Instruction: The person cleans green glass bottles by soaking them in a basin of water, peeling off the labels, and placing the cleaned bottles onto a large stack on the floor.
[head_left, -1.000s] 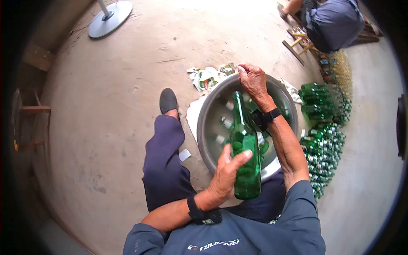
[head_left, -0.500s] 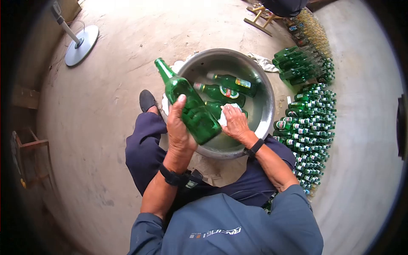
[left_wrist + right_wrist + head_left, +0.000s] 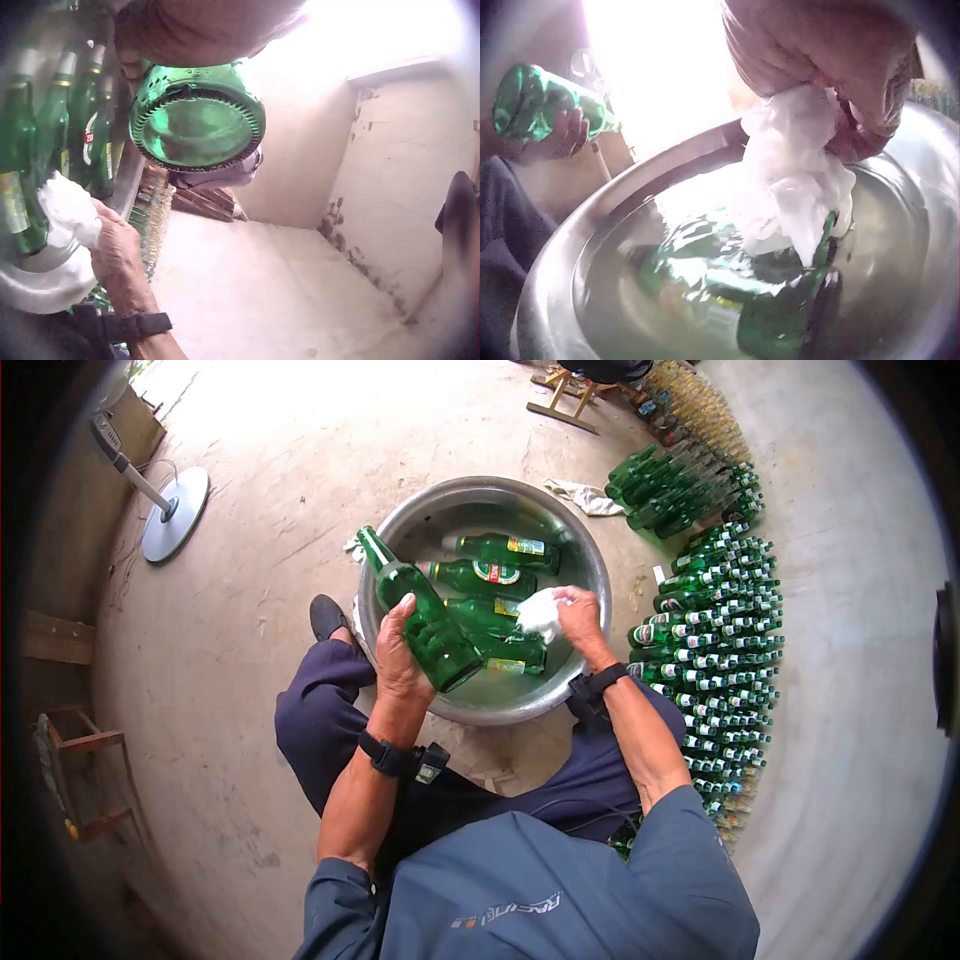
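Note:
My left hand (image 3: 402, 665) grips a green glass bottle (image 3: 428, 622) by its body, the neck slanting up and away, above the left side of a metal basin (image 3: 598, 560). No paper label shows on this bottle, and its round base (image 3: 196, 127) faces the left wrist camera. On the basin's right side, my right hand (image 3: 583, 622) pinches a wet, crumpled white cloth (image 3: 540, 614). Below the cloth, several green bottles (image 3: 505, 547) with labels lie on their sides in the basin's water. In the right wrist view the cloth (image 3: 791, 180) hangs in folds over one bottle.
Rows of green bottles (image 3: 710, 650) line the floor to the right, with more upright bottles (image 3: 655, 485) farther back. A white rag (image 3: 588, 498) lies behind the basin. A round-based stand (image 3: 178, 520) is far left, above a wooden stool (image 3: 90, 745). Another person sits at the top edge.
My right hand has come back from the basin's far rim, then drawn the white cloth slightly rightward. The held bottle has swung left and tilted. The head view has shifted.

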`<action>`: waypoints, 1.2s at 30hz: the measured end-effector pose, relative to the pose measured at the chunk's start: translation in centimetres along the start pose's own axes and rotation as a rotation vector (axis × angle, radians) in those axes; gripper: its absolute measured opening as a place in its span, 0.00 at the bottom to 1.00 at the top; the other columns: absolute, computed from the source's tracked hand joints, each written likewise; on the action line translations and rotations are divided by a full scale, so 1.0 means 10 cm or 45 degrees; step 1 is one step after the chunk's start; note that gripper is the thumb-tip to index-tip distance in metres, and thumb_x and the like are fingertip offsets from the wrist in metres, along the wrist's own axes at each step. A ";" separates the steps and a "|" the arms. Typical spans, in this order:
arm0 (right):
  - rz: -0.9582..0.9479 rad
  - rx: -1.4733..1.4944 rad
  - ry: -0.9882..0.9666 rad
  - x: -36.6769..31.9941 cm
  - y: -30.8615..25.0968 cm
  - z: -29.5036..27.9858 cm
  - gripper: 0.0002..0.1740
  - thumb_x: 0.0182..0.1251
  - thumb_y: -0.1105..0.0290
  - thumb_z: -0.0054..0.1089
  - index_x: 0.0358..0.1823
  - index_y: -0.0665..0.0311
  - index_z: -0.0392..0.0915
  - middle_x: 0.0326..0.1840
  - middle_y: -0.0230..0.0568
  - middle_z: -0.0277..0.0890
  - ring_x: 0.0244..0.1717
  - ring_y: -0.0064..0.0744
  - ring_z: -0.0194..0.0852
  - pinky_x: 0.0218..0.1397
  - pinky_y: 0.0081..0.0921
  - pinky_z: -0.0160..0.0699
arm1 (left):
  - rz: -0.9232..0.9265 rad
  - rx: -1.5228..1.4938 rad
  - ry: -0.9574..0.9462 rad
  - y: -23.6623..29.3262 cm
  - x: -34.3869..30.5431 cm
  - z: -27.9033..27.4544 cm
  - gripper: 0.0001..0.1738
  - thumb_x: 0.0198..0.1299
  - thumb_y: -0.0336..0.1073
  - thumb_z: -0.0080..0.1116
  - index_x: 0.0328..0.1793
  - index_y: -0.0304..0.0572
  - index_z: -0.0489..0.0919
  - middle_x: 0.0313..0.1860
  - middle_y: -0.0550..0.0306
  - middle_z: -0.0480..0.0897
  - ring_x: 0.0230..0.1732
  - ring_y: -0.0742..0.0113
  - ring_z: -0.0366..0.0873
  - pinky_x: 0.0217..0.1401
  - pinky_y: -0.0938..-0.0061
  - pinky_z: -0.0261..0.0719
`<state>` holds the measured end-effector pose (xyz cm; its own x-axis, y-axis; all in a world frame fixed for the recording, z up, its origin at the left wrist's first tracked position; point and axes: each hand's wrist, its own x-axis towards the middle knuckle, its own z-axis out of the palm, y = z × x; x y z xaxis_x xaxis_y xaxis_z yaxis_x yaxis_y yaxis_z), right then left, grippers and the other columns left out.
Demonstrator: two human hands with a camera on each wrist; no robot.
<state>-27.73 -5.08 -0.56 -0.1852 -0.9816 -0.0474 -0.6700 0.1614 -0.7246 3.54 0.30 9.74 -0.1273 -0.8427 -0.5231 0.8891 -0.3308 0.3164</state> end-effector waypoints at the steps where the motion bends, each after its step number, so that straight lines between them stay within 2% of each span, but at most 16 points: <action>1: -0.013 0.011 0.109 0.08 0.09 -0.04 0.12 0.60 0.73 0.58 0.41 0.61 0.88 0.39 0.53 0.88 0.42 0.51 0.89 0.48 0.42 0.85 | 0.004 0.004 0.007 -0.04 0.04 -0.03 0.15 0.67 0.47 0.60 0.47 0.44 0.81 0.36 0.54 0.84 0.35 0.59 0.83 0.43 0.63 0.84; 3: -0.020 -0.023 0.191 0.19 0.20 -0.01 0.12 0.62 0.69 0.58 0.42 0.61 0.88 0.40 0.54 0.88 0.42 0.54 0.88 0.49 0.45 0.85 | -0.010 -0.049 -0.102 -0.08 0.10 -0.05 0.16 0.68 0.43 0.60 0.57 0.44 0.81 0.43 0.54 0.85 0.42 0.60 0.86 0.48 0.61 0.87; 7: 0.144 -0.433 -0.019 0.21 0.31 0.23 0.26 0.60 0.52 0.63 0.48 0.70 0.85 0.44 0.67 0.84 0.47 0.67 0.85 0.56 0.51 0.82 | -0.050 0.022 -0.055 -0.20 0.23 -0.13 0.15 0.68 0.43 0.61 0.55 0.46 0.80 0.43 0.55 0.85 0.40 0.61 0.86 0.44 0.63 0.87; 10: 0.226 -0.416 -0.018 0.22 0.38 0.38 0.25 0.60 0.56 0.65 0.47 0.73 0.83 0.47 0.62 0.86 0.46 0.59 0.87 0.52 0.49 0.85 | 0.015 0.143 0.005 -0.30 0.38 -0.24 0.15 0.66 0.44 0.63 0.52 0.46 0.78 0.40 0.56 0.83 0.38 0.62 0.84 0.41 0.64 0.87; 12: 0.354 0.586 -0.271 0.23 0.48 0.34 0.20 0.64 0.61 0.65 0.47 0.73 0.83 0.46 0.51 0.87 0.44 0.46 0.89 0.48 0.42 0.88 | 0.129 0.307 0.103 -0.37 0.38 -0.18 0.15 0.65 0.44 0.65 0.50 0.47 0.76 0.38 0.60 0.81 0.36 0.65 0.83 0.39 0.64 0.87; 13: 0.353 0.583 -0.268 0.21 0.35 0.30 0.20 0.64 0.61 0.65 0.47 0.73 0.83 0.46 0.51 0.87 0.44 0.46 0.89 0.48 0.42 0.88 | 0.128 0.304 0.099 -0.39 0.41 -0.20 0.15 0.65 0.44 0.65 0.50 0.47 0.76 0.38 0.60 0.81 0.36 0.65 0.83 0.39 0.64 0.87; 15: 0.775 1.567 -0.307 0.12 -0.01 0.20 0.13 0.69 0.66 0.61 0.46 0.71 0.83 0.43 0.41 0.87 0.41 0.34 0.88 0.45 0.35 0.89 | 0.098 0.419 0.108 -0.46 0.49 -0.25 0.19 0.63 0.41 0.68 0.54 0.45 0.74 0.41 0.57 0.81 0.37 0.65 0.83 0.38 0.66 0.86; 16: 0.801 1.600 -0.370 0.03 -0.31 0.09 0.11 0.71 0.67 0.59 0.46 0.68 0.83 0.42 0.40 0.86 0.40 0.35 0.88 0.45 0.36 0.90 | 0.065 0.395 0.080 -0.50 0.49 -0.26 0.19 0.63 0.40 0.68 0.55 0.44 0.74 0.41 0.57 0.81 0.38 0.66 0.83 0.39 0.66 0.86; 19: 0.347 1.256 -0.458 -0.35 -1.07 0.02 0.12 0.71 0.69 0.60 0.46 0.70 0.84 0.42 0.40 0.87 0.39 0.34 0.88 0.44 0.33 0.88 | 0.047 0.432 0.137 -0.63 0.50 -0.26 0.20 0.62 0.38 0.68 0.57 0.43 0.75 0.44 0.56 0.82 0.40 0.65 0.83 0.42 0.66 0.86; 21: -0.033 0.642 -0.434 -0.52 -1.20 0.20 0.16 0.73 0.68 0.62 0.55 0.72 0.83 0.49 0.44 0.86 0.46 0.31 0.86 0.51 0.31 0.86 | 0.070 0.530 0.084 -0.67 0.43 -0.21 0.26 0.59 0.38 0.68 0.62 0.38 0.75 0.50 0.52 0.84 0.45 0.64 0.83 0.49 0.70 0.83; 22: -0.276 0.356 -0.160 -0.63 -1.25 0.37 0.19 0.69 0.66 0.68 0.57 0.71 0.83 0.51 0.47 0.85 0.48 0.34 0.85 0.52 0.30 0.83 | 0.094 0.630 0.043 -0.71 0.41 -0.26 0.28 0.59 0.39 0.68 0.63 0.37 0.74 0.50 0.52 0.83 0.46 0.65 0.83 0.49 0.71 0.83; 25: -0.433 -0.131 0.033 -0.66 -1.47 0.36 0.30 0.63 0.63 0.70 0.64 0.72 0.78 0.62 0.58 0.75 0.61 0.54 0.76 0.66 0.42 0.75 | 0.158 0.841 -0.062 -0.79 0.32 -0.32 0.32 0.58 0.40 0.70 0.66 0.34 0.73 0.49 0.52 0.83 0.47 0.67 0.82 0.49 0.73 0.81; 28: -0.403 -0.087 0.236 -0.39 -1.37 0.40 0.37 0.63 0.58 0.69 0.66 0.77 0.71 0.63 0.64 0.73 0.65 0.60 0.73 0.66 0.48 0.73 | 0.131 1.075 -0.151 -0.80 0.09 -0.21 0.42 0.55 0.41 0.73 0.72 0.28 0.68 0.51 0.51 0.82 0.47 0.69 0.79 0.49 0.73 0.79; 31: -0.088 0.182 0.033 -0.01 -1.24 0.31 0.24 0.60 0.62 0.68 0.54 0.72 0.81 0.43 0.57 0.85 0.44 0.57 0.85 0.52 0.44 0.82 | 0.115 1.198 -0.207 -0.82 0.01 -0.13 0.42 0.55 0.39 0.73 0.72 0.26 0.68 0.53 0.51 0.82 0.49 0.69 0.80 0.51 0.73 0.79; 33: -0.100 0.670 -0.044 0.16 -1.20 0.27 0.15 0.65 0.62 0.67 0.41 0.69 0.86 0.36 0.42 0.88 0.33 0.33 0.86 0.41 0.32 0.83 | 0.116 1.144 -0.221 -0.82 -0.03 -0.07 0.42 0.54 0.38 0.74 0.72 0.26 0.68 0.52 0.52 0.82 0.49 0.67 0.80 0.52 0.74 0.79; 36: 0.100 1.025 -0.284 0.21 -1.28 0.09 0.14 0.69 0.63 0.66 0.45 0.69 0.85 0.40 0.34 0.87 0.39 0.25 0.84 0.45 0.27 0.82 | 0.046 0.952 -0.338 -0.78 0.03 -0.07 0.44 0.56 0.38 0.74 0.75 0.26 0.65 0.54 0.51 0.82 0.50 0.66 0.82 0.54 0.73 0.81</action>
<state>-18.87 -9.30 7.99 -0.0065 -0.9814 -0.1918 0.0728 0.1908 -0.9789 -3.08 2.94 6.57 -0.2887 -0.9002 -0.3261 0.3755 -0.4198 0.8263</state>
